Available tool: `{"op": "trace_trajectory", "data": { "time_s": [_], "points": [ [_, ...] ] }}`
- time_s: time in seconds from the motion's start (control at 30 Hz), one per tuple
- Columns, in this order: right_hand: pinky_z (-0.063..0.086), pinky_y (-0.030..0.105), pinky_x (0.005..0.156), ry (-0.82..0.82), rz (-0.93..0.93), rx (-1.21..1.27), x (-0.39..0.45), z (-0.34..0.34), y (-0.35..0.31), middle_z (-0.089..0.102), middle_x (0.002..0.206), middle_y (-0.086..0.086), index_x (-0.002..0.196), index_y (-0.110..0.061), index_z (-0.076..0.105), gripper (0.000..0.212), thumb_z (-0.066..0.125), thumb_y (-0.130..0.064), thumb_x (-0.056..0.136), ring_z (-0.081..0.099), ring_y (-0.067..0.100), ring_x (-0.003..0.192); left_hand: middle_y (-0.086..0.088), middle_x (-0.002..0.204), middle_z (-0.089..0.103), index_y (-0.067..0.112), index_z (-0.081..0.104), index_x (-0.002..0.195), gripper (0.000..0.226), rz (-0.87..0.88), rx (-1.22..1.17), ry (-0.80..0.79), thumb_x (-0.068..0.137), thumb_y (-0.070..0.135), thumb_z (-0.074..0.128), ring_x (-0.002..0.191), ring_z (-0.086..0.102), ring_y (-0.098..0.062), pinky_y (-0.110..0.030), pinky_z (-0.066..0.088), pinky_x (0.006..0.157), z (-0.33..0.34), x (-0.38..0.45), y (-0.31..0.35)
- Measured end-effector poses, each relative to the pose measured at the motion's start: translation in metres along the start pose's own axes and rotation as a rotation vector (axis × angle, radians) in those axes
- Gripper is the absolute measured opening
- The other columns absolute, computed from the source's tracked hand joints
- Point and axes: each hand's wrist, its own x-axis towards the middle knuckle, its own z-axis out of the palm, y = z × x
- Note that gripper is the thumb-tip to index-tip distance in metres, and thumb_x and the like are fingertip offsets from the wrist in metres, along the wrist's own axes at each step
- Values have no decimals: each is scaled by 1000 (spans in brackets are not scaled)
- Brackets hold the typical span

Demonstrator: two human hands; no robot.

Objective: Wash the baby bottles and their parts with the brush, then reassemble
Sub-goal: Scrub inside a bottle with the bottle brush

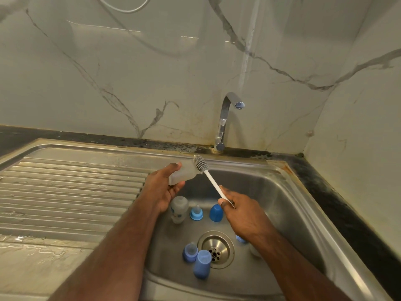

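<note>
My left hand [161, 185] grips a clear baby bottle [184, 173] held sideways over the sink's left rim. My right hand [239, 208] holds the white handle of a bottle brush [200, 164]; its grey bristle head sits at the bottle's mouth end, outside it. In the steel sink [282, 205] lie a second clear bottle [179, 209], a blue collar with teat [196, 212], a blue cap [216, 212], another teat collar [190, 253] and a blue cap [202, 263]. A blue part [240, 238] shows partly under my right wrist.
A chrome tap [225, 122] stands behind the basin, with no water running. The ribbed draining board [71, 187] lies to the left. The drain [216, 248] sits mid-basin. A marble wall rises behind, and a dark counter edge [338, 205] runs along the right.
</note>
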Motion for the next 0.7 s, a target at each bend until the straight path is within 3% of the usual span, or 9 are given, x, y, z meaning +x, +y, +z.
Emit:
{"op": "trace_trajectory", "data": {
  "time_s": [0.23, 0.4, 0.5, 0.7],
  "points": [
    [42, 21, 81, 14, 5, 9, 4, 2, -1, 65, 125, -2, 152, -33, 38, 47, 43, -38, 106, 56, 8, 90, -13, 125, 63, 15, 63, 117, 29, 101, -8, -63, 91, 16, 75, 107, 69, -30, -29, 62, 68, 1, 0, 0],
    [41, 20, 80, 31, 7, 26, 5, 2, -3, 65, 125, 0, 153, -31, 38, 47, 43, -37, 106, 56, 8, 88, -17, 126, 60, 12, 63, 122, 46, 31, 37, -118, 83, -11, 74, 108, 69, -33, -30, 63, 73, 0, -1, 1],
    [42, 21, 77, 48, -1, 46, 8, 1, -5, 66, 116, -1, 153, -32, 37, 48, 44, -37, 106, 59, 8, 85, -19, 122, 67, 10, 63, 123, 43, 27, 27, -142, 83, -2, 78, 100, 74, -34, -27, 62, 67, 2, -5, 0],
    [44, 21, 74, 1, -1, 16, 0, 3, -3, 67, 106, -6, 151, -37, 39, 46, 44, -39, 105, 58, 5, 77, -21, 113, 68, 5, 61, 120, 36, 30, -73, -31, 88, 11, 77, 87, 77, -33, -23, 60, 57, -3, -5, 6]
  ]
}}
